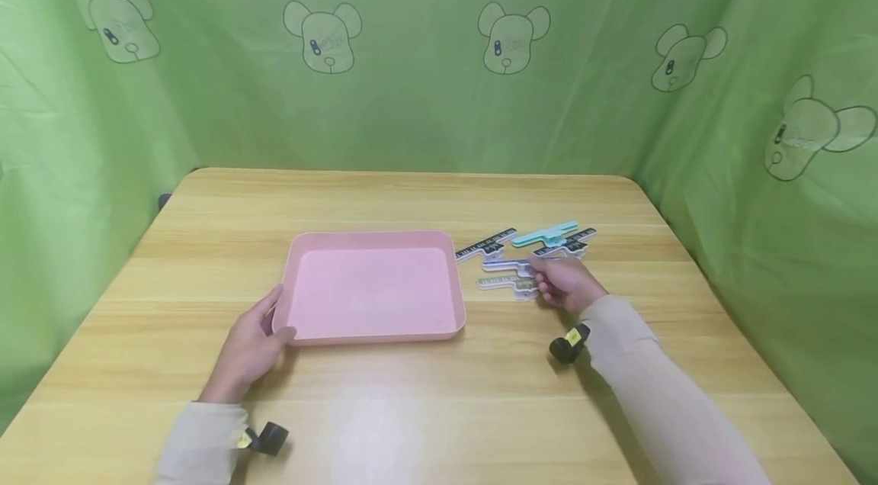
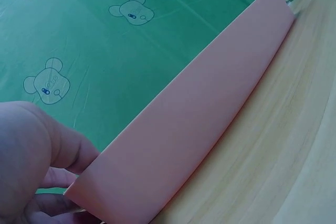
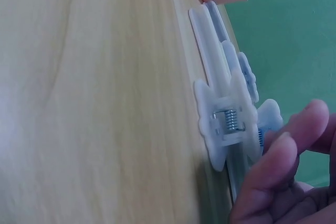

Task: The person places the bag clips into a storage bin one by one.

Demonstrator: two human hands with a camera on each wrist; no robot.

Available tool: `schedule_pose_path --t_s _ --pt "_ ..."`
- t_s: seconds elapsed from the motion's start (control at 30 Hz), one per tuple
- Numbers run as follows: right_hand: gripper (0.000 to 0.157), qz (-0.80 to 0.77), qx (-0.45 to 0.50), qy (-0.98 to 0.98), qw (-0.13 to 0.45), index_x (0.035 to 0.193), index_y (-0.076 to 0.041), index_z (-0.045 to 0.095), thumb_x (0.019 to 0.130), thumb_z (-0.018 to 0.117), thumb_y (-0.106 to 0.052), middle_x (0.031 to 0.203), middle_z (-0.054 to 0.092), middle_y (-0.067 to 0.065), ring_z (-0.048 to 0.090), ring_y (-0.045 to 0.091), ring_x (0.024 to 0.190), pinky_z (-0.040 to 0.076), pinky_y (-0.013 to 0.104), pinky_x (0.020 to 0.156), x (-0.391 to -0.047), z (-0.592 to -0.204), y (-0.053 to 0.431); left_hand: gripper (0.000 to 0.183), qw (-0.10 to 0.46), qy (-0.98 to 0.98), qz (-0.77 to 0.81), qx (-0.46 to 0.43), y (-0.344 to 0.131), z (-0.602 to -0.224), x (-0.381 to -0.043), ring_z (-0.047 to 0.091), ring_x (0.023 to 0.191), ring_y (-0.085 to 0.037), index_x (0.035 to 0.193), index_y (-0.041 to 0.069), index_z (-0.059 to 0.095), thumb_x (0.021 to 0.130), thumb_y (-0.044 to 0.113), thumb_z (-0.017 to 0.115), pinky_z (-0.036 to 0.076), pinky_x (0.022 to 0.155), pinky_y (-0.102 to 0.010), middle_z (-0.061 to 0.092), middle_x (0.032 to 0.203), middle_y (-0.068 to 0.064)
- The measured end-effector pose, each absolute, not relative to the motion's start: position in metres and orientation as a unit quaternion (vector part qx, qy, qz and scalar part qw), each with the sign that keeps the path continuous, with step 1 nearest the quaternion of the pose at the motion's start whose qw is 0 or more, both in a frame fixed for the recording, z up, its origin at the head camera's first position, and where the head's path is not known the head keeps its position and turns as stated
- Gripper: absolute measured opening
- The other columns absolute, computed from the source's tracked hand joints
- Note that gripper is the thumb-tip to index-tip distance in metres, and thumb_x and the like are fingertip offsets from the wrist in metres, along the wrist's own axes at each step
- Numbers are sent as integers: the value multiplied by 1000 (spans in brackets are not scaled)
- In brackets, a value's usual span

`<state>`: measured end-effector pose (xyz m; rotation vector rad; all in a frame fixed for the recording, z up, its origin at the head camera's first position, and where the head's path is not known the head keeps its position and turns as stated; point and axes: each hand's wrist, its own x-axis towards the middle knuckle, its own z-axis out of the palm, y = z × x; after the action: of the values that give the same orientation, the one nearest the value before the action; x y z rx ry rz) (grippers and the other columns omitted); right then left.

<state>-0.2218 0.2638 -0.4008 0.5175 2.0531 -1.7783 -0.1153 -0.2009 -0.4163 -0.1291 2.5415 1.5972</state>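
A pink tray (image 1: 370, 290) lies on the table, and my left hand (image 1: 250, 348) grips its near left corner, thumb on the rim. In the left wrist view the tray's outer side wall (image 2: 189, 108) runs away from that hand (image 2: 37, 161). At the right, my right hand (image 1: 565, 283) pinches the handle of a blue-and-white sheet-music clip (image 1: 504, 266); the fingers partly hide it. In front of it lies a white clip with a yellowish keyboard print (image 1: 497, 283); its spring handle (image 3: 228, 121) shows in the right wrist view.
Behind my right hand lie a mint green clip (image 1: 545, 234) and two clips with black piano-key prints, one (image 1: 487, 243) beside the tray's right edge and another (image 1: 576, 239) farther right. Green curtains (image 1: 411, 119) surround the wooden table (image 1: 384, 409).
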Motion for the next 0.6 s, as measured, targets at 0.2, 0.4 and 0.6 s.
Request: schedule_pose_path --t_s 0.2,0.4,0.6 --pt "22 -640 188 722 187 99 -3 58 99 56 -25 60 53 -8 47 2 47 43 15 42 -222 -400 261 75 70 847 526 -39 -202 -416 -115 31 137 -41 154 4 15 92 3 57 33 110 -46 18 156 -24" --pt "18 -644 182 722 175 91 -5 60 98 58 -21 61 54 -7 47 2 48 44 15 44 -222 -399 259 76 72 848 523 -41 -203 -417 -116 28 139 -41 154 4 15 91 4 57 29 112 -47 17 156 -23" --pt "16 -650 188 718 165 94 -4 59 98 57 -19 61 55 -7 47 2 48 44 15 44 -221 -400 258 75 76 852 516 -41 -203 -417 -116 25 140 -41 154 4 15 92 5 57 25 113 -49 17 156 -24"
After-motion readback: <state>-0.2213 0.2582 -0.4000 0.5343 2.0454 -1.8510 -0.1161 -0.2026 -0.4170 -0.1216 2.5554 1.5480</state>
